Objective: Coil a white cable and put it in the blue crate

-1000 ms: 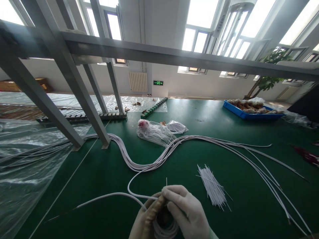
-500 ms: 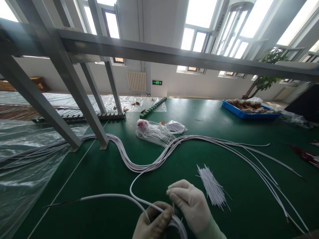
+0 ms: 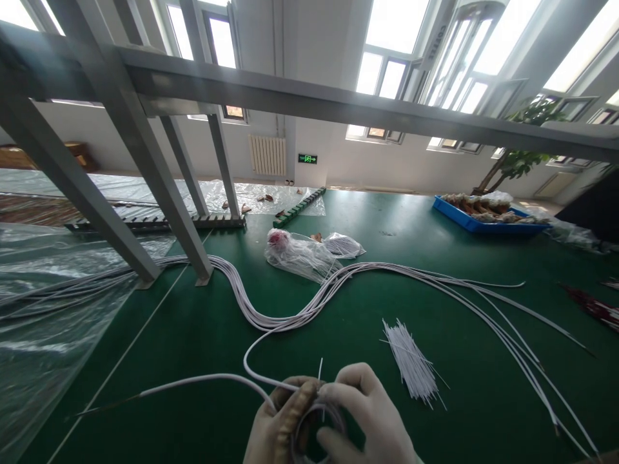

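At the bottom centre of the frame my left hand (image 3: 278, 425) and my right hand (image 3: 362, 419), both gloved, are closed around a small coil of white cable (image 3: 316, 428) that I hold between them just above the green worktop (image 3: 193, 335). The fingers of each hand are curled onto the loop, and a thin white tie (image 3: 320, 368) sticks up from where my fingertips meet (its lower end is hidden by the gloves). From the coil the same cable runs out in two strands: one sweeps left across the lower left of the frame, the other curves up toward the long cable bundle (image 3: 290, 316) that snakes across the middle of the worktop from left to right.

Just right of my hands lies a loose heap of short white ties (image 3: 411, 364), near but not touching my right hand. Further up, at the centre, sit two clear plastic bags (image 3: 300, 254) beside the bundle. A blue tray (image 3: 476, 219) rests at the upper right, grey frame legs (image 3: 159, 187) stand at the upper left, and clear plastic sheeting (image 3: 43, 322) covers the left edge.
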Available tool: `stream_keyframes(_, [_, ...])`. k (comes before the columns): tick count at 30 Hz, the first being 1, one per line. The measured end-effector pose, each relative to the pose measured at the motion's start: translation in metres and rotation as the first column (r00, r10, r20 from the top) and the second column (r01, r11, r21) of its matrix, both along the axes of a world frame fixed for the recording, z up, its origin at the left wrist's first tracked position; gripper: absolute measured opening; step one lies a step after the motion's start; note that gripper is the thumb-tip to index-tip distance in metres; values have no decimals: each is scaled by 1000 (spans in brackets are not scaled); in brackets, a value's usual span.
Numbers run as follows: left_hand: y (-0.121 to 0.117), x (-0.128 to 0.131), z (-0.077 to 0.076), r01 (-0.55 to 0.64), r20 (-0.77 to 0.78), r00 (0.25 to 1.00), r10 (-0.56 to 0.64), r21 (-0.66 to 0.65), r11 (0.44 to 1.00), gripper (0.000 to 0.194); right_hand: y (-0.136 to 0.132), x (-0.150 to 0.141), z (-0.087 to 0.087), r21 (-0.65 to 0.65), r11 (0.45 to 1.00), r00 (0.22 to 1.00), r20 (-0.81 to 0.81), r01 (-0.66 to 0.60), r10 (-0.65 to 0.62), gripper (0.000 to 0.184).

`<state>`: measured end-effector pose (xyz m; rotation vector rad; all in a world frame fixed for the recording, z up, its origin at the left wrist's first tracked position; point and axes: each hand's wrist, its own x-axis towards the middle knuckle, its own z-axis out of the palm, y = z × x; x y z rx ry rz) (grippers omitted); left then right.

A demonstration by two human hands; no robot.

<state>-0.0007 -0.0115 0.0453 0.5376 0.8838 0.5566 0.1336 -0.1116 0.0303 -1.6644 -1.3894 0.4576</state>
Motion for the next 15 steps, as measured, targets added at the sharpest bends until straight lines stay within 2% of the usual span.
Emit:
stream_keyframes(3, [-1, 2, 1, 32, 88, 996, -26, -66, 997, 23, 4, -3, -4, 133, 990, 985, 172, -42, 18, 14])
stream_keyframes(5, [1, -1, 1, 83, 109, 991, -72, -93, 992, 25, 6, -1, -6, 186, 981, 981, 190, -62, 26, 13])
stream_keyframes(8, [3, -4, 1, 157, 46, 987, -153, -96, 983, 26, 8, -1, -12, 213, 977, 994, 99, 22, -44, 16])
stream_keyframes(15, [-1, -3, 10, 157, -17, 987, -157, 5, 988, 38, 13, -14, -8, 184, 970, 987, -38, 158, -153, 18])
